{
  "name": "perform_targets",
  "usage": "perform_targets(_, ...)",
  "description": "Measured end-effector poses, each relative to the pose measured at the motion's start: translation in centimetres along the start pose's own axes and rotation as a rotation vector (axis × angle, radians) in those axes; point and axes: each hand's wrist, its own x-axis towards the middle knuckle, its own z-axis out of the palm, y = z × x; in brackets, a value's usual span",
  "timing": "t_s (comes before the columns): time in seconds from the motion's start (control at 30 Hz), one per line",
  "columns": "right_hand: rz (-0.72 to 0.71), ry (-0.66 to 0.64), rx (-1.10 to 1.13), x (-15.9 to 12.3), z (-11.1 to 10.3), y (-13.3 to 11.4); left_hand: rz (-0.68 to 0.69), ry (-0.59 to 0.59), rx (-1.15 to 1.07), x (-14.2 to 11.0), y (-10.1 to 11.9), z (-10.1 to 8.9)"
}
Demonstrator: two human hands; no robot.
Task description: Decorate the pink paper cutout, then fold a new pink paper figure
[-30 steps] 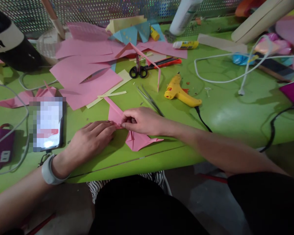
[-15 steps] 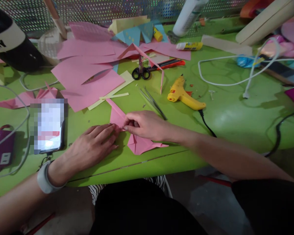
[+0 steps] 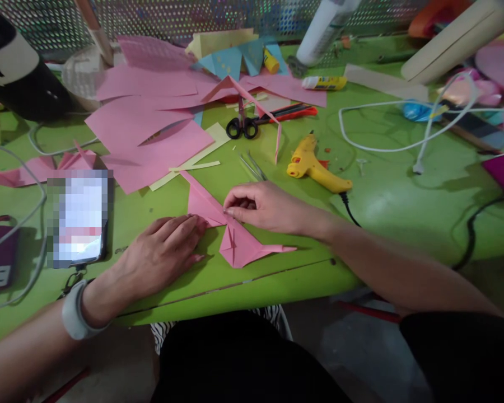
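A folded pink paper (image 3: 246, 246) lies near the front edge of the green table, with two wing-like parts joined at a narrow, creased middle. My left hand (image 3: 162, 252) lies flat, fingers stretched out, their tips pressing on the lower edge of the paper's left part. At the narrow middle, my right hand (image 3: 260, 208) pinches the paper between thumb and curled fingers. Just behind that hand lie metal tweezers (image 3: 254, 166), partly hidden by it.
Right of the tweezers rests a yellow glue gun (image 3: 317, 165). Pink sheets (image 3: 159, 148), black-handled scissors (image 3: 242, 127) and a glue stick (image 3: 324, 83) lie farther back. A phone (image 3: 84, 218) is at left, below a dark bottle (image 3: 17, 67). White cable (image 3: 382, 150) loops at right.
My right hand has slid slightly right along the fold, uncovering more of the paper's middle. My left hand still presses the left part, having shifted slightly down.
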Motion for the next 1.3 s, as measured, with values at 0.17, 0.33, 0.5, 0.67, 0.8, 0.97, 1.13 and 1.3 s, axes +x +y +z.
perform_targets(0.17,-0.193,0.031,-0.138,-0.5,0.2,0.4,-0.003,0.015,-0.025,0.2,0.1,-0.1)
perform_targets(0.33,-0.512,0.067,-0.164,-1.6,0.3,2.3,-0.018,0.028,-0.042,0.3,0.1,-0.3)
perform_targets(0.5,-0.703,-0.019,-0.514,-2.2,0.2,2.9,-0.026,0.009,-0.031,0.4,0.0,-0.4)
perform_targets(0.67,-0.845,0.018,-0.785,-2.1,0.2,2.4,-0.035,0.013,-0.055,0.5,0.0,-0.5)
perform_targets(0.8,-0.817,0.018,-0.820,-2.1,0.5,2.5,-0.028,0.013,-0.053,0.5,-0.1,-0.5)
perform_targets(0.97,-0.780,0.038,-0.825,-2.0,1.0,2.8,-0.015,0.010,-0.054,0.3,-0.2,-0.3)
perform_targets(1.13,-0.776,0.057,-0.817,-1.9,1.2,2.9,-0.009,0.002,-0.047,0.2,-0.3,-0.3)
perform_targets(1.3,-0.764,0.047,-0.784,-1.8,1.3,2.9,-0.031,-0.005,-0.064,0.3,-0.2,-0.3)
